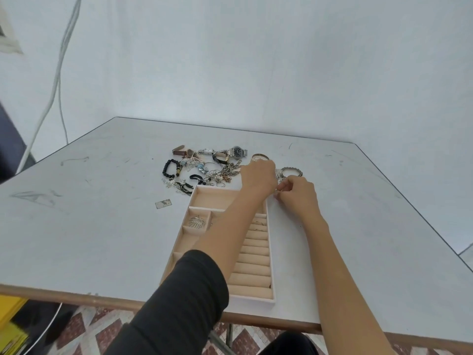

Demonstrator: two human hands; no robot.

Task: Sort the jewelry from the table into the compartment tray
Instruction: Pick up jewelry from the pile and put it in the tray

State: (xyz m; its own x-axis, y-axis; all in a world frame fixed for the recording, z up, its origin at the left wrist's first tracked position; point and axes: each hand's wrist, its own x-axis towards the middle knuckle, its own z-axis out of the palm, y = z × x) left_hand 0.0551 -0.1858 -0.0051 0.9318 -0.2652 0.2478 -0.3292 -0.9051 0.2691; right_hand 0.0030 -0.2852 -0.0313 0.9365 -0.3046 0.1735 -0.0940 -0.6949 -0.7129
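Note:
A beige compartment tray (pixel 270 254) lies on the white table, with ring rolls along its right side and a silver leaf-shaped piece (pixel 197 222) in a small left cell. A pile of jewelry (pixel 204 169) with watches, a black bead bracelet and chains sits just beyond the tray. My left hand (pixel 258 176) reaches across the tray's far right corner, fingers curled over small silver pieces. My right hand (pixel 297 194) sits beside it, fingertips pinching a small silver ring-like piece (pixel 280 188). A silver bangle (pixel 291 170) and a gold bangle (pixel 260 157) lie just beyond the hands.
A small silver card (pixel 163 203) lies left of the tray. The table's front edge (pixel 76 295) runs close to the tray's near end. White cables (pixel 57 80) hang down the wall at the left. Patterned floor tiles show below.

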